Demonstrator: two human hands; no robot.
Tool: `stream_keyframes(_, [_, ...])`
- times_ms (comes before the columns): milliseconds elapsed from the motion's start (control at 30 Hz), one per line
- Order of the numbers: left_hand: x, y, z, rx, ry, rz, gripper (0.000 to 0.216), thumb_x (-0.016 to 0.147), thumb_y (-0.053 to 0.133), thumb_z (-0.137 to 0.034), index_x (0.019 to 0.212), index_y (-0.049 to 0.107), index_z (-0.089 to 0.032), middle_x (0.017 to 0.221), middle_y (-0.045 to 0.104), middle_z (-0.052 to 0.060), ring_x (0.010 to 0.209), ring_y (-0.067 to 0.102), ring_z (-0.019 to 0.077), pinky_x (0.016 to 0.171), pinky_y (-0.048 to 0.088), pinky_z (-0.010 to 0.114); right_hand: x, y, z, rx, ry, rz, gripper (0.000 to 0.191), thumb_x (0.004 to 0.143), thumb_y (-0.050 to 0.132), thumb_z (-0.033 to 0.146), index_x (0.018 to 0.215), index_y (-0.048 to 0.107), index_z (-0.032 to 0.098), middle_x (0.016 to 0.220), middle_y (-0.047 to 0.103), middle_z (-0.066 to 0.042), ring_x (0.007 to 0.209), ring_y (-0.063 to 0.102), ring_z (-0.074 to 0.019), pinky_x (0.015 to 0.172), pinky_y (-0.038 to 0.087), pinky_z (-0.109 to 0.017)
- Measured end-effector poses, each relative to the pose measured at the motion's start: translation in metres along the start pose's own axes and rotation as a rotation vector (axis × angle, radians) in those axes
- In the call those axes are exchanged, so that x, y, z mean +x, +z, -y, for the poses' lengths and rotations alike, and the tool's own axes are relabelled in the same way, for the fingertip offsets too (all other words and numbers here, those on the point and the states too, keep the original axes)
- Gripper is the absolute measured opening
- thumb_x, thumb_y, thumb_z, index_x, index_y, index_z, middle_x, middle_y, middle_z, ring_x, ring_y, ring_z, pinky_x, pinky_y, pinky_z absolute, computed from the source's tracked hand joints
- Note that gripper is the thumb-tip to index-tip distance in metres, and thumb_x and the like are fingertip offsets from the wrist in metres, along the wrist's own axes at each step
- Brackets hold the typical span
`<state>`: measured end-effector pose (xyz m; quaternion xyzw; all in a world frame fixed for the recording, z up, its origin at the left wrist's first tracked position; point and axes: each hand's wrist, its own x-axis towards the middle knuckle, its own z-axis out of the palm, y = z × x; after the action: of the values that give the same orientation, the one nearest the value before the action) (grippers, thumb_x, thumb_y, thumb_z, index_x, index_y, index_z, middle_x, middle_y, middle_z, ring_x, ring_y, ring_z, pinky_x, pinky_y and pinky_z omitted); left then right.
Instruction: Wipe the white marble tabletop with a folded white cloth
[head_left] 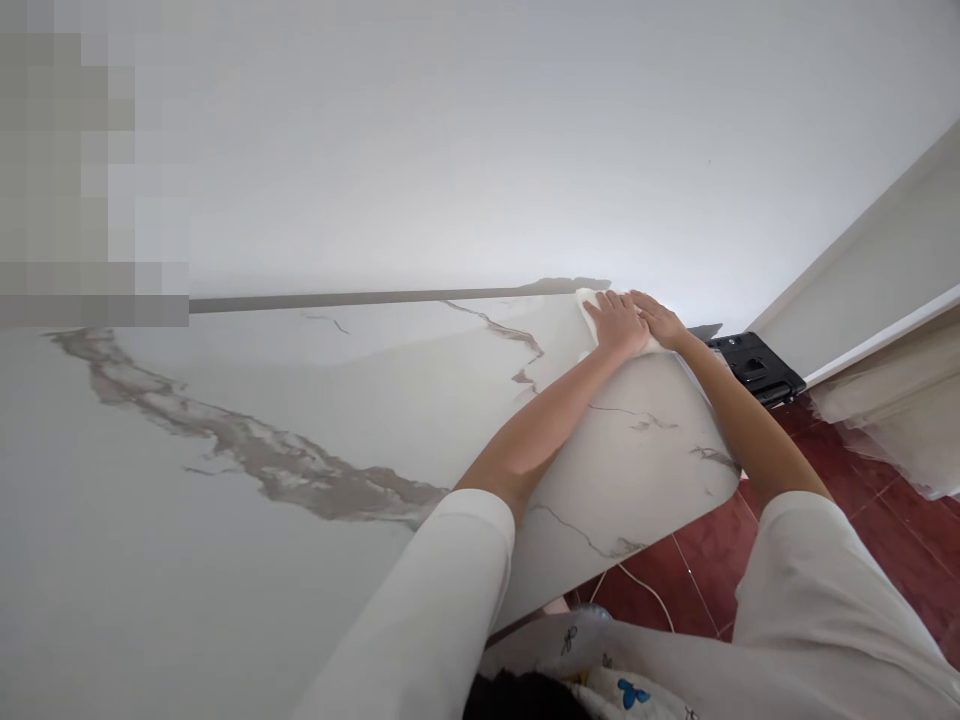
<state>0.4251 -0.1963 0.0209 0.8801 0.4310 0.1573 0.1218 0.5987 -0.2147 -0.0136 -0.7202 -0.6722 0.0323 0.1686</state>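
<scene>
A white cloth (586, 303) lies on the white marble-patterned tabletop (360, 380), close to the edge along the wall. My left hand (621, 324) presses down on it, fingers stretched forward and thumb spread to the side. Right beside it, my right hand (661, 322) lies over the cloth's right part, its fingers extended toward the left hand and touching or nearly touching it. Both palms face down, so much of the cloth under them is hidden.
A pale wall (480, 150) rises behind the table. Beyond the table's rounded right corner stands a black case-like object (757, 368). A light curtain (892, 400) hangs at right above the red tiled floor (697, 570), where a white cable (651, 590) runs.
</scene>
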Motion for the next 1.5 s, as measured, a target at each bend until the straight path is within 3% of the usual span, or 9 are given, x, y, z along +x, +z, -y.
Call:
stream_keyframes(133, [-0.017,0.000,-0.006,-0.020,0.044,-0.009,0.055,0.097,0.026,-0.032,0.145,0.041,-0.011,0.153,0.039,0.017,0.144,0.026,0.0333,0.118,0.017,0.057,-0.022,-0.003,0.003,0.009,0.000,-0.027,0.059,0.099,0.019,0.055,0.148,0.043,0.034,0.157,0.039,0.005,0.148,0.030,-0.0239,0.124,0.027,-0.049])
stream_keyframes(333, [-0.049,-0.003,-0.019,-0.028,0.056,0.002,0.053,0.098,0.027,-0.032,0.144,0.042,-0.012,0.151,0.040,0.018,0.144,0.025,0.0336,0.118,0.016,0.058,-0.058,-0.009,0.013,0.005,-0.032,-0.006,0.066,0.099,0.014,0.055,0.150,0.042,0.023,0.158,0.038,-0.002,0.149,0.027,-0.0247,0.126,0.021,-0.049])
stream_keyframes(533, [-0.079,-0.005,-0.030,-0.013,0.077,0.014,0.054,0.098,0.027,-0.033,0.146,0.041,-0.010,0.153,0.038,0.017,0.144,0.026,0.0324,0.119,0.019,0.057,-0.092,-0.012,0.017,-0.027,-0.080,-0.029,0.063,0.100,0.012,0.056,0.150,0.040,0.029,0.156,0.041,0.000,0.148,0.030,-0.0224,0.125,0.024,-0.048])
stream_keyframes(933, [-0.134,-0.002,-0.054,0.017,0.093,-0.001,0.056,0.097,0.029,-0.033,0.146,0.040,-0.009,0.154,0.038,0.018,0.144,0.027,0.0346,0.117,0.022,0.059,-0.152,-0.012,0.016,-0.083,-0.331,-0.121,0.059,0.102,0.015,0.047,0.145,0.047,0.022,0.146,0.055,-0.007,0.145,0.038,-0.0248,0.121,0.031,-0.057])
stream_keyframes(1200, [-0.167,-0.008,-0.061,0.046,0.112,0.068,0.059,0.098,0.028,-0.035,0.150,0.036,-0.010,0.158,0.032,0.018,0.147,0.022,0.0352,0.117,0.022,0.061,-0.190,-0.014,0.035,-0.100,-0.280,-0.129,0.059,0.102,0.019,0.044,0.147,0.045,0.018,0.150,0.049,-0.010,0.144,0.038,-0.0257,0.122,0.031,-0.055])
stream_keyframes(1500, [-0.202,-0.020,-0.052,0.038,0.137,0.085,0.059,0.098,0.028,-0.035,0.150,0.035,-0.007,0.159,0.031,0.019,0.147,0.023,0.0360,0.117,0.022,0.062,-0.219,-0.012,0.067,-0.062,-0.193,-0.100,0.058,0.102,0.018,0.043,0.150,0.042,0.020,0.154,0.044,-0.008,0.146,0.035,-0.0241,0.124,0.026,-0.052])
